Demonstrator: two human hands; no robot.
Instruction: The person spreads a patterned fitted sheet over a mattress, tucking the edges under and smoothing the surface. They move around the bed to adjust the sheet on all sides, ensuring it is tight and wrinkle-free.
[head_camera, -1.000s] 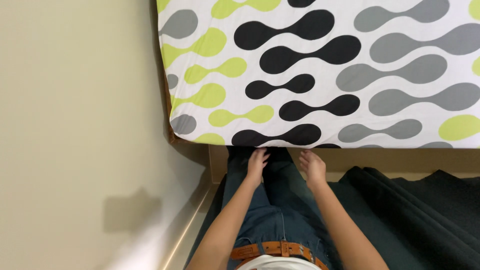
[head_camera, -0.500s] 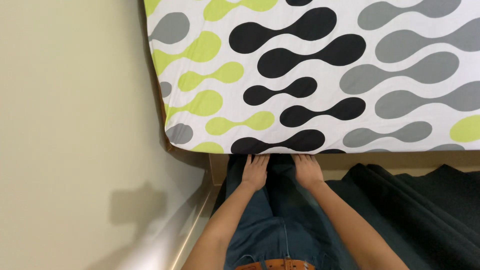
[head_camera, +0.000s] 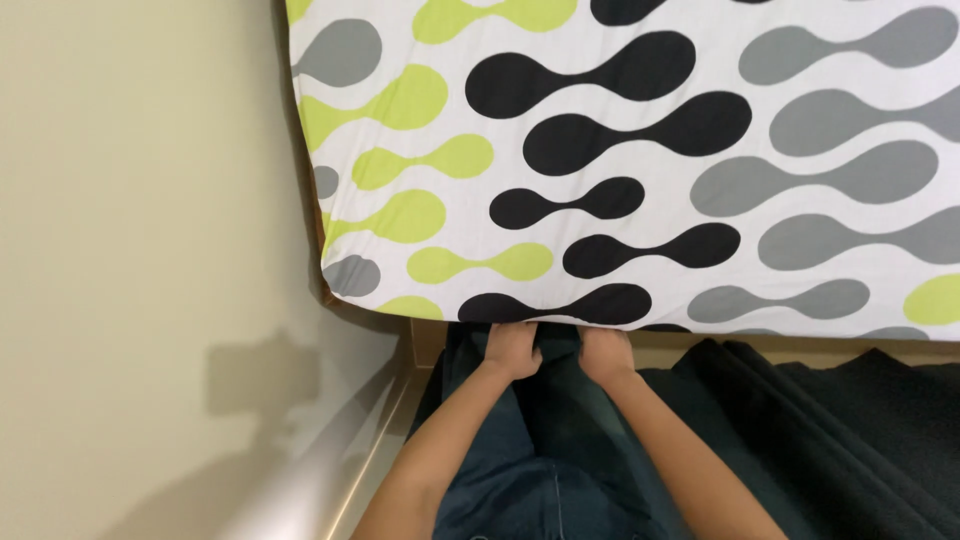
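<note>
My left hand (head_camera: 512, 350) and right hand (head_camera: 605, 352) lie side by side at 6 o'clock, fingers hidden under the patterned mattress (head_camera: 640, 160) edge; I cannot tell their grip.

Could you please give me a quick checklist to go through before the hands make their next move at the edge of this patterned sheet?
1. Left hand at the sheet's lower edge: ok, knuckles show just under it.
2. Right hand at the same edge: ok, beside the left, a small gap between them.
3. Fingers actually gripping fabric: cannot tell, the fingertips are hidden under the edge.
4. Patterned sheet lying smooth on top: ok, no visible wrinkles.
5. Sheet corner by the wall covered: ok, fabric wraps round it.
6. Dark cloth on the right kept off the hands: ok, it lies apart.
</note>
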